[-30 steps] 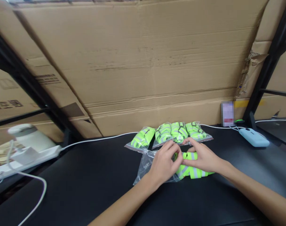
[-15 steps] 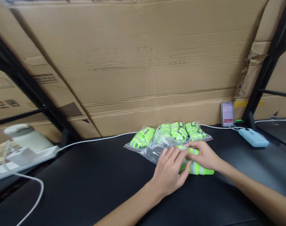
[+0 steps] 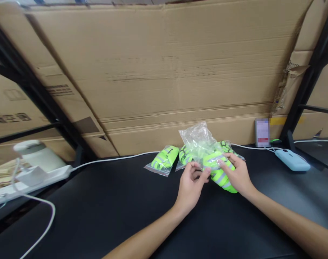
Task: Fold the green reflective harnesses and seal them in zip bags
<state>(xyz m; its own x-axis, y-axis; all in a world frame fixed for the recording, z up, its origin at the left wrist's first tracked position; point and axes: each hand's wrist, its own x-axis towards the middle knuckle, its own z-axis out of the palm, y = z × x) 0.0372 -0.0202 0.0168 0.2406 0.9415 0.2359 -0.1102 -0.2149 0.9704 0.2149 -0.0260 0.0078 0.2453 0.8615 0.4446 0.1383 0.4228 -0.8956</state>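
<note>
Right hand: nearer, clasping green strap
Left hand: at clear bag, grip unclear
Strap: between hands, slanting far-left to near-right

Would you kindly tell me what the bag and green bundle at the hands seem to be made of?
The bag looks like thin plastic: transparent, glossy and crinkled. The green bundle is probably fabric strap, matte and folded; its grey bands may be reflective tape.
</note>
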